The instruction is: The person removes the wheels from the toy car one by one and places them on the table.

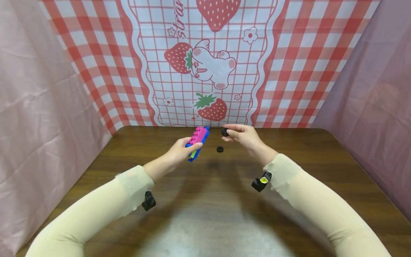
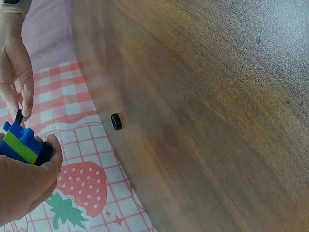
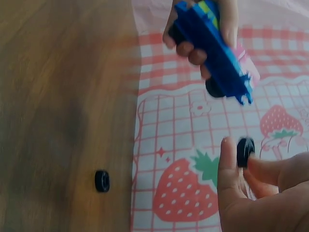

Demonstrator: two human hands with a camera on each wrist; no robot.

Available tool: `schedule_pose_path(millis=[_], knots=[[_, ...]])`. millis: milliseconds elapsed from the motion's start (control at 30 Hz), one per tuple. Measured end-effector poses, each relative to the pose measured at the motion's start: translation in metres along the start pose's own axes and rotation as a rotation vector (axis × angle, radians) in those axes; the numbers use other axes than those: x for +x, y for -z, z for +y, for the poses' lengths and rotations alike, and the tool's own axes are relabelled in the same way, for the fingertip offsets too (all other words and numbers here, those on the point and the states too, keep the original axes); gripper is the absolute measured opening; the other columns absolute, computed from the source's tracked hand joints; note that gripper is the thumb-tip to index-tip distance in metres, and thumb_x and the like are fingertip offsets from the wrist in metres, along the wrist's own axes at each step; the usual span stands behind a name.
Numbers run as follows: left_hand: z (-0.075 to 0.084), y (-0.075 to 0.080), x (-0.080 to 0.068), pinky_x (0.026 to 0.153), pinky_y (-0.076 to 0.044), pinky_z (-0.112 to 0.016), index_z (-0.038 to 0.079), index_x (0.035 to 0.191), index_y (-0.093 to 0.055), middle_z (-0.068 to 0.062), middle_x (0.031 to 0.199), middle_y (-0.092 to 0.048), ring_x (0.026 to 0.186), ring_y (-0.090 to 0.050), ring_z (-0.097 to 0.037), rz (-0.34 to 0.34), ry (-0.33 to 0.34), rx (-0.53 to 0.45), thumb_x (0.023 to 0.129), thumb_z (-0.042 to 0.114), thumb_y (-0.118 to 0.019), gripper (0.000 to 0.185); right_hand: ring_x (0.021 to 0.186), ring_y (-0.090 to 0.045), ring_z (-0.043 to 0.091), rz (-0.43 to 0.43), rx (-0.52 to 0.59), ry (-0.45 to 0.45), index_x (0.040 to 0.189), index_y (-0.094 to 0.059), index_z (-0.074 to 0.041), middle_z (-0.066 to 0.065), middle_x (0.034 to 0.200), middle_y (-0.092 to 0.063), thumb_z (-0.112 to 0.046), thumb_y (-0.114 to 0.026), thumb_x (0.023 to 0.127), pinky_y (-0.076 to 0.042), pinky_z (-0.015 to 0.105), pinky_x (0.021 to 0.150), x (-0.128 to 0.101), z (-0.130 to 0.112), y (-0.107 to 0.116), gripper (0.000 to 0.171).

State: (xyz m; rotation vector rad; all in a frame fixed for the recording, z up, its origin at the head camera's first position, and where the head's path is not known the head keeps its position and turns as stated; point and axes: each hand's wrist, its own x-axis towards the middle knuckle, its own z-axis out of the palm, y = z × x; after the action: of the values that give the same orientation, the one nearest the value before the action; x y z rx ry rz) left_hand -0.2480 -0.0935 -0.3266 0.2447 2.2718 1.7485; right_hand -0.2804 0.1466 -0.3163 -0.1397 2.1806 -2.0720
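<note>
Our head cam looks down and forward over the wooden table (image 1: 205,214) toward the strawberry cloth (image 1: 205,71). Both wrist cams sit low and close, aimed at that cloth; both catch the loose black wheel (image 2: 116,121) (image 3: 102,181).

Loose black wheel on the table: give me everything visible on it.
The loose wheel is small, black and ring-shaped, rubbery-looking, with a hollow centre. It rests on the brown wooden table near the far edge, apparently upright on its tread in the wrist views. Nothing touches it; both hands are above, apart from it.
</note>
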Motion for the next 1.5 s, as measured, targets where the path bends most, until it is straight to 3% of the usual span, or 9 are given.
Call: schedule_pose_path(millis=[200,467,667,1067,1500], knots=[[0.001,0.001,-0.001,0.07,-0.05,-0.027,-0.006,0.126,-0.052,-0.006,0.089,-0.061,0.077,-0.058,-0.014,-0.006,0.006,0.004,0.1,0.026,-0.054,0.041,0.076,-0.071,0.009,0.012,0.01,-0.056,0.127,-0.056,0.008,-0.002,0.083,-0.071,-0.008,-0.058,0.097,-0.052,0.036,0.095,0.01,0.009,0.011,0.034],[-0.001,0.001,-0.001,0.069,-0.05,-0.026,-0.005,0.125,-0.053,-0.006,0.088,-0.06,0.076,-0.056,-0.013,0.008,-0.005,0.014,0.1,0.026,-0.054,0.04,0.074,-0.071,0.01,0.033,0.073,-0.128,0.13,-0.052,0.01,-0.002,0.081,-0.071,-0.002,-0.058,0.095,-0.055,0.026,0.086,0.023,0.022,0.018,0.037],[-0.004,0.001,0.001,0.065,-0.048,-0.023,-0.007,0.122,-0.054,-0.008,0.088,-0.061,0.073,-0.056,-0.011,0.01,-0.016,0.014,0.1,0.024,-0.055,0.039,0.074,-0.071,0.011,0.007,0.038,-0.148,0.133,-0.049,0.012,-0.002,0.082,-0.07,0.001,-0.057,0.095,-0.05,0.033,0.096,0.032,0.035,0.024,0.041],[-0.001,0.005,0.0,0.066,-0.049,-0.024,-0.005,0.12,-0.055,-0.007,0.088,-0.061,0.074,-0.056,-0.012,0.032,-0.005,0.029,0.099,0.027,-0.055,0.038,0.068,-0.067,0.012,0.046,0.08,-0.253,0.129,-0.045,0.02,0.005,0.078,-0.065,0.013,-0.054,0.091,-0.051,0.039,0.095,0.054,0.06,0.024,0.04],[0.0,0.006,0.001,0.068,-0.05,-0.025,-0.004,0.123,-0.055,-0.009,0.092,-0.062,0.078,-0.057,-0.015,0.024,0.014,0.023,0.099,0.028,-0.055,0.04,0.055,-0.065,0.01,0.104,-0.002,-0.348,0.126,-0.049,0.02,0.006,0.073,-0.065,0.011,-0.057,0.089,-0.058,0.023,0.065,0.063,0.077,0.022,0.039]])
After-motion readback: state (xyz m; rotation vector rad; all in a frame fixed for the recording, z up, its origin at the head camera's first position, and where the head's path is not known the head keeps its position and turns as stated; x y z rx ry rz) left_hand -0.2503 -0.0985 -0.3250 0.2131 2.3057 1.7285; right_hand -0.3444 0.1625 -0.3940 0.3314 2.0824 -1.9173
